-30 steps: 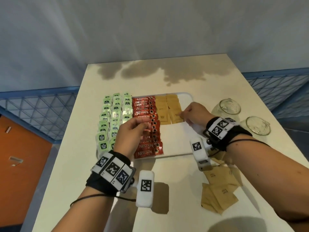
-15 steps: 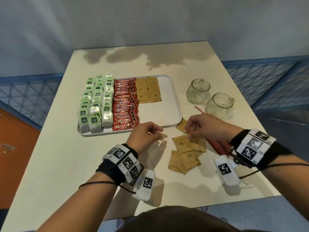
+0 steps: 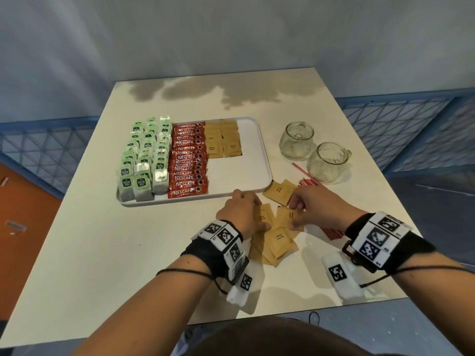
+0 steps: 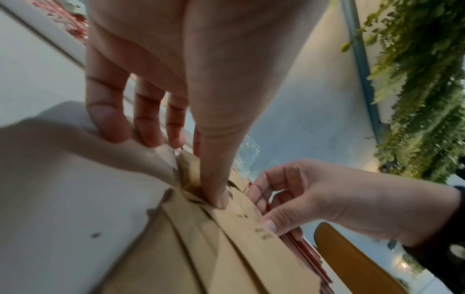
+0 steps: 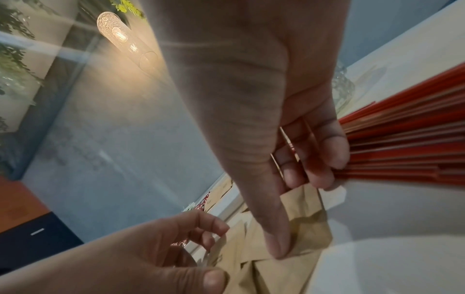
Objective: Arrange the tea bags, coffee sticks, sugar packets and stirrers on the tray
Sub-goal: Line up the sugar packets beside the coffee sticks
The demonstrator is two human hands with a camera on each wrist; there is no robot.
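Brown sugar packets (image 3: 279, 238) lie fanned on the worktop (image 3: 108, 253) just off the tray's (image 3: 266, 160) near right corner, long axes splayed every way. Left hand (image 3: 241, 214) pinches one, right hand (image 3: 312, 209) pinches another. Best to lift one at a time, turn it lengthwise to match the tray's sugar rows, and mind the stirrers (image 3: 330, 231) beside them.

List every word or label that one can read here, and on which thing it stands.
"NESCAFE CLASSIC": red coffee sticks on the tray.
Green tea bags: label print too blurred.
Brown sugar packets: dark print too small.
Wrist bands: square code patterns; small numbers unreadable.
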